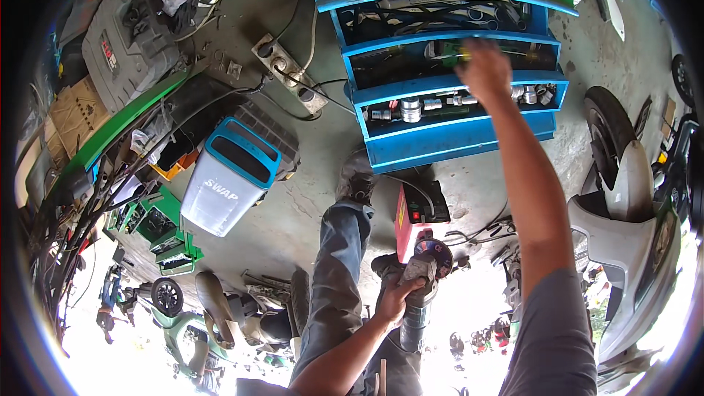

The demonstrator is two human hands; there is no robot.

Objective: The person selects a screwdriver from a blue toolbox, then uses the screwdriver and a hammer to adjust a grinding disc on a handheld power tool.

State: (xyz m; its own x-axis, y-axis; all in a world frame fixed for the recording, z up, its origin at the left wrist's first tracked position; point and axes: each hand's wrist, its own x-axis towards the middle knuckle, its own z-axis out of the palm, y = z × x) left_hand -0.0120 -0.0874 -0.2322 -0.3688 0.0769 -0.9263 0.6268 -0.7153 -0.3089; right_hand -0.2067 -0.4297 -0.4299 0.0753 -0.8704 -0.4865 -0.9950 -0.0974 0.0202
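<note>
Head view: left hand (397,298) grasps a power tool (416,323), long axis running bodyward, while the right hand (487,72), grip too blurred to tell, is over the middle tray (407,72) of the blue toolbox (455,148).

A blue metal cantilever toolbox (462,148), green at one end of its raised top panel, stands open on the grey concrete floor (315,158), its trays stepped apart. Dark wrenches (440,17) fill the far tray; shiny silver sockets (411,110) lie in the near one. A dark cylindrical power tool (413,323) is held lengthwise, its round disc end toward the toolbox.
</note>
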